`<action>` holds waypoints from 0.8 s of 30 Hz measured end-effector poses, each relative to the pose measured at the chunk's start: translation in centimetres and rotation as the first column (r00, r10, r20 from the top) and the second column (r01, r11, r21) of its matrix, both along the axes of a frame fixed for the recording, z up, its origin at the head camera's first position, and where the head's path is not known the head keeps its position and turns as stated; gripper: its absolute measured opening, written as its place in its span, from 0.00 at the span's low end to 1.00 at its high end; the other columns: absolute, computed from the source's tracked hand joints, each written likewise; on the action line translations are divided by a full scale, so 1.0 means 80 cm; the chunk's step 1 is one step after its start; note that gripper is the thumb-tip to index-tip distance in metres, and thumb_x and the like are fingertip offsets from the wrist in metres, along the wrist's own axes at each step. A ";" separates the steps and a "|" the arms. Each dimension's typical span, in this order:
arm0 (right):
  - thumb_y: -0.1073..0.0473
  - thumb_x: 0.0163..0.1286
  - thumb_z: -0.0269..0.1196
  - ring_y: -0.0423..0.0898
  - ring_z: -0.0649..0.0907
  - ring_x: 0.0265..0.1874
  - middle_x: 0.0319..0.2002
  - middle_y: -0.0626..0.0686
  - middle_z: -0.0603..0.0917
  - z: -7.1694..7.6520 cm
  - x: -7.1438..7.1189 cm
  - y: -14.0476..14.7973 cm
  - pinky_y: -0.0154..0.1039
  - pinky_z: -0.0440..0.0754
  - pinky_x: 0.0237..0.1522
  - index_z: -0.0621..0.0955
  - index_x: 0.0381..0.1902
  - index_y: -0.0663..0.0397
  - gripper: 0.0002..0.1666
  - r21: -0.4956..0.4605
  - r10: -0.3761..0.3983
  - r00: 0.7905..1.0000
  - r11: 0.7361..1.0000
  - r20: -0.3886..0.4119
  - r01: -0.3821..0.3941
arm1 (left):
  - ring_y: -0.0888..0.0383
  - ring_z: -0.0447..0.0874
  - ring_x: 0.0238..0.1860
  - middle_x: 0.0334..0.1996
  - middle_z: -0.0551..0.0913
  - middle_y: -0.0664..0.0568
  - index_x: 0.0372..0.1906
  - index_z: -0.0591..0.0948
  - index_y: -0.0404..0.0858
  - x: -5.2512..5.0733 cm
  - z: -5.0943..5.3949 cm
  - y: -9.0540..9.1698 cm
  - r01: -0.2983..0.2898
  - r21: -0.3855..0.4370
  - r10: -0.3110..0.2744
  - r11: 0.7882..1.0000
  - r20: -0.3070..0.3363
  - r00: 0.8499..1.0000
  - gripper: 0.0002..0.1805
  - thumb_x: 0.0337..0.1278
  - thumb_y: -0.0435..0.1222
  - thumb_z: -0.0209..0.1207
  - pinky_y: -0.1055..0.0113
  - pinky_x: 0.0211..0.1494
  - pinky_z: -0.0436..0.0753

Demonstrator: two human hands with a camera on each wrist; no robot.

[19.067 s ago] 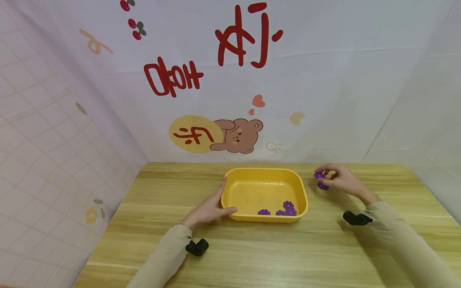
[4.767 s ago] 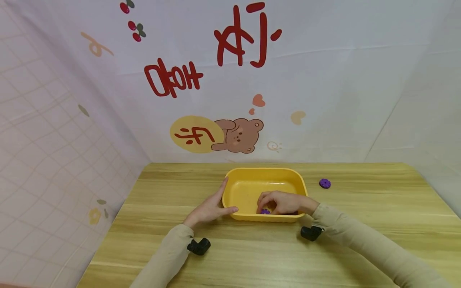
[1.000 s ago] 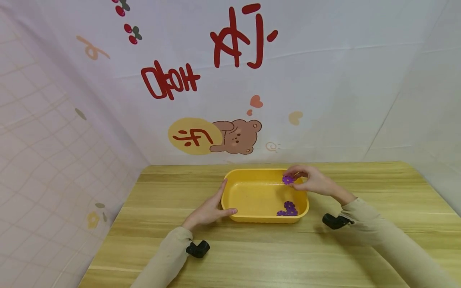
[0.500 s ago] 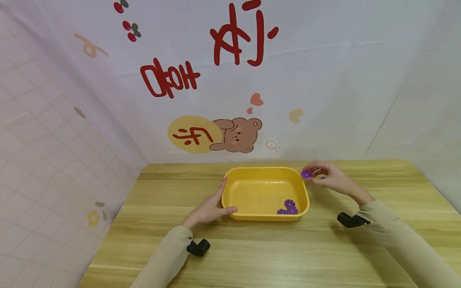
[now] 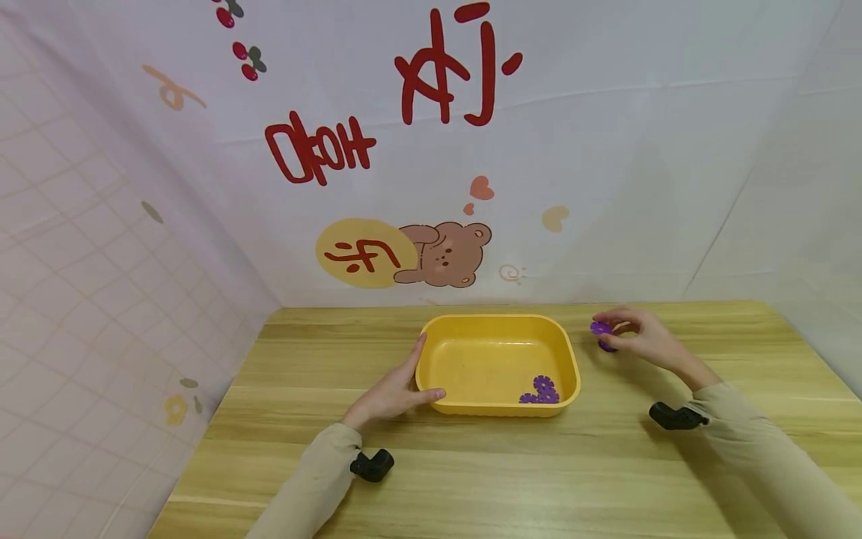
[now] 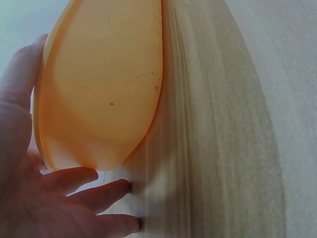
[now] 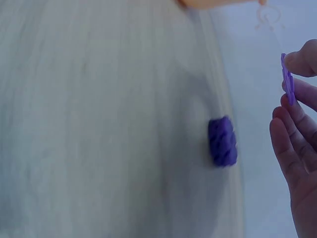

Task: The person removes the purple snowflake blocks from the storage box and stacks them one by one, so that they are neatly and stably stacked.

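In the head view my left hand [image 5: 390, 393] holds the left end of a yellow plastic tray [image 5: 498, 410], thumb over the near rim and fingers along the outer side. Three fingers look spread in the left wrist view, beside the tray's outer wall [image 6: 104, 79]. Right of the tray, my right hand [image 5: 643, 338] pinches a purple notched snowflake disc [image 5: 598, 328] between thumb and fingertips. Just below it, on the table, is a stack of purple snowflake discs [image 7: 223, 142], partly hidden in the head view. Several loose purple discs [image 5: 545, 389] lie in the tray's near right corner.
The wooden table [image 5: 512, 479] ends at a printed white cloth backdrop [image 5: 626, 187] behind the tray. Another patterned cloth [image 5: 101, 284] stands along the left. Black wrist devices [image 5: 373, 466] project from both sleeves.
Over the last second my right hand has carried the pinched disc from the tray's right rim to above the stack. My left hand and the tray stay put.
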State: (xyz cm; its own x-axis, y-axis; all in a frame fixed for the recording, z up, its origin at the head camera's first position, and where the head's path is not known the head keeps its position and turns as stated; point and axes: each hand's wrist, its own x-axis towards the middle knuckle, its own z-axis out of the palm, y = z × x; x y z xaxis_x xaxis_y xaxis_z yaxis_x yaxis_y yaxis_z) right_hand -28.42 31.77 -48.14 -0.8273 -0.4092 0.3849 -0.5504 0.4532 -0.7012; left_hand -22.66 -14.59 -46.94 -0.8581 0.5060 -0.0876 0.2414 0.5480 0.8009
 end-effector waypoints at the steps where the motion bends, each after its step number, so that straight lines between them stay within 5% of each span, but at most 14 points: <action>1: 0.77 0.58 0.66 0.41 0.80 0.40 0.44 0.66 0.81 -0.002 0.000 0.002 0.28 0.80 0.40 0.79 0.49 0.75 0.20 0.003 -0.003 1.000 1.000 -0.001 0.003 | 0.48 0.48 0.73 0.76 0.43 0.47 0.78 0.36 0.46 0.000 0.000 0.000 -0.001 0.000 0.001 1.000 0.002 1.000 0.57 0.58 0.51 0.64 0.50 0.72 0.51; 19: 0.76 0.58 0.67 0.40 0.80 0.40 0.45 0.67 0.77 -0.034 -0.003 0.026 0.26 0.80 0.41 0.80 0.49 0.74 0.19 0.044 -0.051 0.998 0.998 0.028 0.050 | 0.49 0.48 0.73 0.76 0.43 0.48 0.78 0.35 0.47 -0.004 -0.003 -0.001 0.007 -0.002 -0.007 1.000 -0.003 1.000 0.57 0.58 0.51 0.64 0.50 0.72 0.51; 24: 0.81 0.54 0.66 0.50 0.82 0.36 0.42 0.69 0.78 -0.012 0.014 0.011 0.34 0.83 0.38 0.79 0.46 0.79 0.19 0.094 -0.053 0.998 0.994 -0.030 0.056 | 0.49 0.48 0.73 0.76 0.43 0.48 0.78 0.35 0.47 -0.003 -0.003 0.000 0.006 -0.004 -0.006 1.000 -0.001 1.000 0.57 0.58 0.51 0.64 0.50 0.72 0.50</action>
